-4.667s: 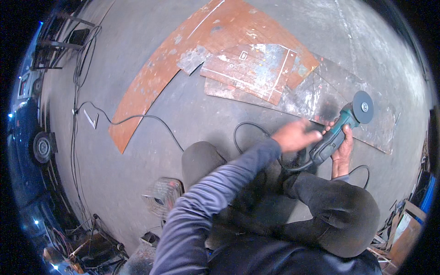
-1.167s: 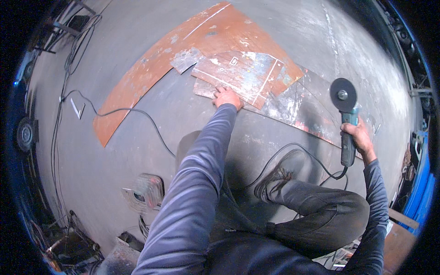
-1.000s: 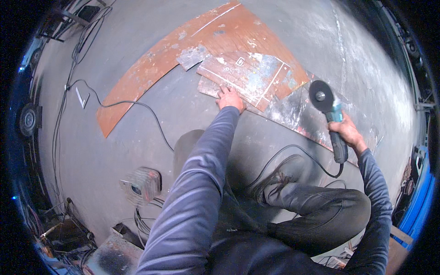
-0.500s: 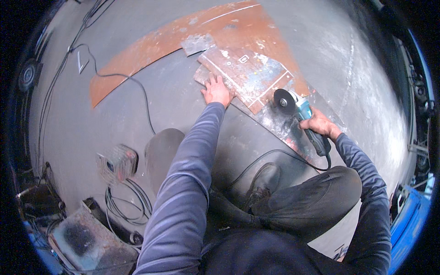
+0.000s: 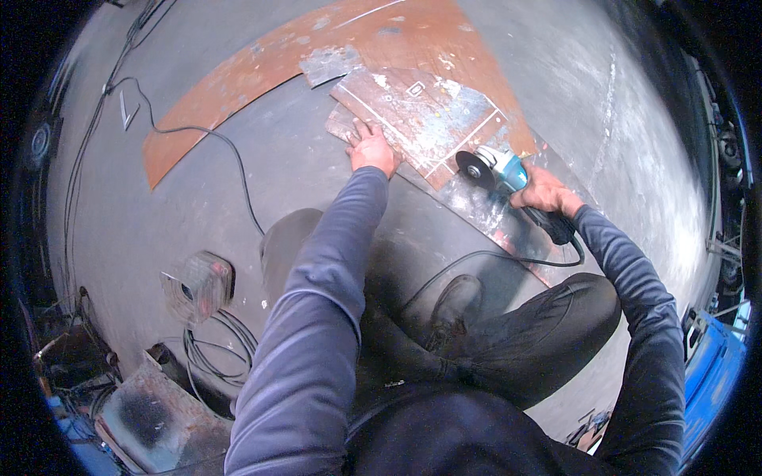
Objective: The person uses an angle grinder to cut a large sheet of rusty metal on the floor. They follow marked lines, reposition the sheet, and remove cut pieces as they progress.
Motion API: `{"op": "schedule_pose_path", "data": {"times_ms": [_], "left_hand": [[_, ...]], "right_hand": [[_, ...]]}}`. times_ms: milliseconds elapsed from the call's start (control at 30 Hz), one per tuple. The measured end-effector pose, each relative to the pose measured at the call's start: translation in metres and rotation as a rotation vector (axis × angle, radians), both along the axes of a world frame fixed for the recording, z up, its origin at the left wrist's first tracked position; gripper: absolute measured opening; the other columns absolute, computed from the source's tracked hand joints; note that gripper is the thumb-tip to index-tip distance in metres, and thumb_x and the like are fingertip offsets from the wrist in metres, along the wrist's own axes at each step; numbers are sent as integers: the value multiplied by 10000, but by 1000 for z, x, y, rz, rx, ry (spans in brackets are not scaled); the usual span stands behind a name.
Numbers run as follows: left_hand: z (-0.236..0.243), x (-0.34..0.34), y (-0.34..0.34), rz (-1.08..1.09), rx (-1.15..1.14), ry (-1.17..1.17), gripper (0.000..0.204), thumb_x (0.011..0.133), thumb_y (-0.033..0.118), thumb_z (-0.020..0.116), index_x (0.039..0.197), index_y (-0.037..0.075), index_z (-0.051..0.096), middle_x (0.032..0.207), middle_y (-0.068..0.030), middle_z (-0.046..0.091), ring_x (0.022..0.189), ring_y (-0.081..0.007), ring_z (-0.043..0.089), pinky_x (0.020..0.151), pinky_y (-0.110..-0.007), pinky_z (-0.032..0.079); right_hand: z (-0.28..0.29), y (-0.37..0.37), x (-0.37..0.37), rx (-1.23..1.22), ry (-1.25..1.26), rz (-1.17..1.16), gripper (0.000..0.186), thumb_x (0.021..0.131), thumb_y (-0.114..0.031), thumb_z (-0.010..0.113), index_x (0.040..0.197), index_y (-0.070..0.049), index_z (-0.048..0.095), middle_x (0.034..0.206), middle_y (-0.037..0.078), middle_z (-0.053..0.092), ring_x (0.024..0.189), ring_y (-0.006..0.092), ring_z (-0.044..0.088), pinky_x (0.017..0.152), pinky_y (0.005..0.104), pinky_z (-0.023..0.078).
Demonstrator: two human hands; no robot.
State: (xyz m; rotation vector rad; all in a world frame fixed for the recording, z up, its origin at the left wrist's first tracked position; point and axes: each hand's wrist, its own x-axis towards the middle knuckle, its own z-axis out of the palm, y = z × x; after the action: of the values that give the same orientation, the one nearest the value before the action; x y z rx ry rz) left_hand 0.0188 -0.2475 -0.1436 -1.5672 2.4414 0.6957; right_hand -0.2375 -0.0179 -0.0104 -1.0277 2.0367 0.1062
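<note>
My right hand [image 5: 548, 193] is wrapped round a teal and black angle grinder [image 5: 508, 168]. Its dark cutting disc [image 5: 475, 170] hangs at the lower right edge of a worn, paint-marked sheet [image 5: 417, 119] with white lines drawn on it. From the picture I cannot tell whether the disc touches the sheet. My left hand [image 5: 371, 151] lies with fingers spread on the left part of that sheet, near its lower edge. Under the sheet is a longer grey, scuffed plate [image 5: 492, 214]. A large orange curved sheet [image 5: 254, 87] extends behind them.
A small grey metal scrap [image 5: 329, 65] rests on the orange sheet. The grinder's cord [image 5: 468, 255] loops past my boot [image 5: 458, 305]. A box-shaped metal object [image 5: 198, 287] and coiled cable [image 5: 218, 349] lie at left. Another cable [image 5: 230, 143] crosses the orange sheet; blue metalwork [image 5: 714, 357] stands at right.
My right hand has brought the grinder slightly left and up, turning it so its disc sits nearer the sheet's lower corner. My left hand stays on the sheet; the view has shifted slightly.
</note>
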Motion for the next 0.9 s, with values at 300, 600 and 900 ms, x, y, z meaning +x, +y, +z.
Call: {"op": "schedule_pose_path", "data": {"times_ms": [300, 600, 900], "left_hand": [[-3, 1, -2, -11, -25, -9, 1116, 786, 478, 864, 1614, 10, 281, 1681, -298, 207, 1514, -527, 299, 1184, -589, 385], [5, -5, -5, 32, 2, 3, 1084, 758, 452, 903, 1576, 14, 343, 1654, -303, 267, 1490, -512, 351, 1214, -506, 376], [2, -4, -5, 91, -25, 63, 980, 726, 417, 933, 1475, 15, 445, 1623, -272, 336, 1467, -471, 400, 1195, -501, 403]], "right_hand": [[-27, 8, -3, 37, 11, -39, 956, 683, -312, 833, 1489, 36, 458, 1308, 278, 668, 1248, 408, 640, 1049, 436, 501], [-20, -3, 9, 35, 39, -8, 915, 677, -340, 836, 1454, 12, 504, 1300, 268, 674, 1236, 405, 646, 1046, 436, 506], [-26, -3, 10, 30, 70, 17, 864, 678, -366, 828, 1401, 20, 553, 1307, 287, 662, 1249, 417, 632, 1053, 460, 501]]}}
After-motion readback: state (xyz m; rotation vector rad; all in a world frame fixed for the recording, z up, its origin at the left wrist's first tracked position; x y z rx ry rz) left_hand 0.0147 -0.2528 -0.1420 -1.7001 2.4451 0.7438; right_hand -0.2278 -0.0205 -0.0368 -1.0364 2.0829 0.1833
